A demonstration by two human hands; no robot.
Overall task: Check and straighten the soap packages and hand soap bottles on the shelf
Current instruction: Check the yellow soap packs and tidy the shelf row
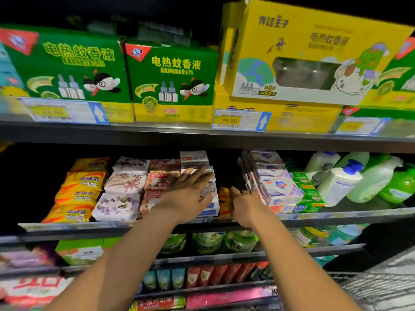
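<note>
Yellow soap packs [78, 195] — four stacked, left hand [190, 194] flat on white packs [195, 157], right hand [246, 206] beside boxed soaps [280, 187] — grip unclear

Close head view, seemingly slightly downward, toward shelf [67, 228]

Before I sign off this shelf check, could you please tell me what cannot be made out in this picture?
All head view.
White soap boxes: fronts covered by the left hand.
Orange pack: only a sliver shows between the hands.
Right hand: grip unclear, fingers in a dark gap.
Left price tag: price blurred.
Hand soap bottles: labels blurred.
</note>
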